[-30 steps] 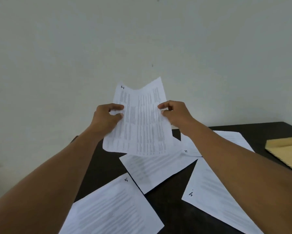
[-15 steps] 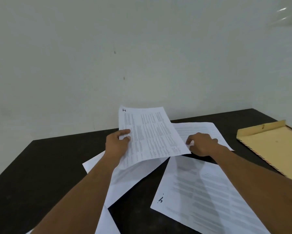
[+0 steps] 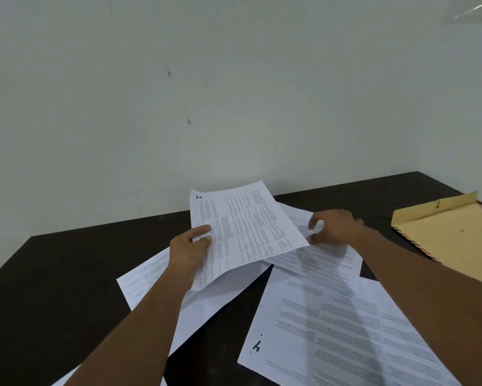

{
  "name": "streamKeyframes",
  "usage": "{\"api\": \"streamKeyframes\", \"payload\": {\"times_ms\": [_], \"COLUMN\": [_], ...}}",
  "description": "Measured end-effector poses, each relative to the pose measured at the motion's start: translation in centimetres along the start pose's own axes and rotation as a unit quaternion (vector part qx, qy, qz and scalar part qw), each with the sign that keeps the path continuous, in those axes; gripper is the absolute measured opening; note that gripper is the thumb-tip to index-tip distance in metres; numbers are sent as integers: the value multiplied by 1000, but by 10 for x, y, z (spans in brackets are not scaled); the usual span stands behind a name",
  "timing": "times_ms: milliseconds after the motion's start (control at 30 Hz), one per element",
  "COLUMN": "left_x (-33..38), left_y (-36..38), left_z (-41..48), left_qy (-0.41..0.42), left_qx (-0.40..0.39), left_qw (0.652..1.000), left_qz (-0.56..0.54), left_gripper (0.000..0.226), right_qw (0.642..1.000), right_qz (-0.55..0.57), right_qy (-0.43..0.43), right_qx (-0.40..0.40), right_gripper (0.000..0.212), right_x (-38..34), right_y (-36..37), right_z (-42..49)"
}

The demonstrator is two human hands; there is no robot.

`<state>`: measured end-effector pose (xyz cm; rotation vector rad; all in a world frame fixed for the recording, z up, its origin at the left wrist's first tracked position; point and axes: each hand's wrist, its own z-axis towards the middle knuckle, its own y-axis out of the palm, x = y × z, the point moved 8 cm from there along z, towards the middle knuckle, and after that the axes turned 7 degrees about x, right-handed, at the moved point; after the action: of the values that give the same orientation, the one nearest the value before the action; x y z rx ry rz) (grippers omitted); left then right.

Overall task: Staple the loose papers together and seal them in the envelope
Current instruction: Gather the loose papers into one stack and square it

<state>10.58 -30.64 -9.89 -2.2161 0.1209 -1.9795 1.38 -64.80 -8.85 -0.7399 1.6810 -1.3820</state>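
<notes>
My left hand [image 3: 189, 250] holds a printed sheet marked "1" [image 3: 248, 229] by its left edge, lifted just above the dark table [image 3: 53, 274]. To its right, my right hand [image 3: 333, 228] pinches the edge of a second sheet [image 3: 318, 260] that lies on the table, partly under the held one. Another sheet [image 3: 150, 277] lies beneath my left forearm, and one marked "4" [image 3: 331, 330] lies near the front under my right forearm. A brown envelope [image 3: 451, 235] with its flap open rests at the right. No stapler is in view.
A pale wall [image 3: 234, 93] rises right behind the table's far edge. A corner of one more sheet [image 3: 64, 381] shows at the bottom left. Bare dark tabletop extends to the left.
My right hand has let go of sheet "1" and dropped to the sheet on the table, now pinching its edge. My left hand has lowered sheet "1" toward the table.
</notes>
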Motion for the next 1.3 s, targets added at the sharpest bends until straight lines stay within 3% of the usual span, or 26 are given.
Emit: {"api": "streamKeyframes", "payload": {"times_ms": [133, 267, 433, 533, 700, 800, 900, 1033, 1067, 1167, 1300], "left_x": [-2, -6, -9, -6, 3, 6, 8, 12, 13, 16, 18], "left_y": [2, 11, 19, 23, 28, 31, 33, 40, 42, 48, 56], "left_z": [1, -4, -13, -15, -19, -21, -26, -35, -35, -35, -35], "left_qy": [-6, -25, -35, -28, -12, -1, 55, 117, 117, 108, 89], "left_qx": [0, -18, -31, -39, -46, -44, -26, -15, -18, -33, -57], "left_qw": [1000, 1000, 999, 999, 999, 999, 992, 969, 967, 966, 969], "left_qz": [-3, -6, 5, 9, 13, 19, 111, 217, 225, 234, 225], "left_gripper": [24, 21, 22, 22, 23, 23, 26, 31, 32, 31, 30], "right_qw": [1000, 996, 996, 995, 965, 941, 924, 941, 950, 977, 968], "right_qz": [4, 87, 84, 95, 254, 336, 379, 318, 287, 187, 244], "right_qy": [15, 16, -4, -7, 2, 26, 44, 31, 33, 67, 44], "right_qx": [10, -8, 14, 38, 64, 30, -3, 107, 119, 77, 44], "right_gripper": [54, 61, 49, 30, 24, 21, 12, 7, 15, 41, 28], "right_x": [9, 8, 7, 8, 0, -7, -14, -14, -13, -11, -24], "right_y": [-4, 2, 4, 5, -11, -6, 8, 1, 1, 9, 11], "right_z": [3, 3, -5, -8, -14, -25, -36, -36, -36, -37, -36]}}
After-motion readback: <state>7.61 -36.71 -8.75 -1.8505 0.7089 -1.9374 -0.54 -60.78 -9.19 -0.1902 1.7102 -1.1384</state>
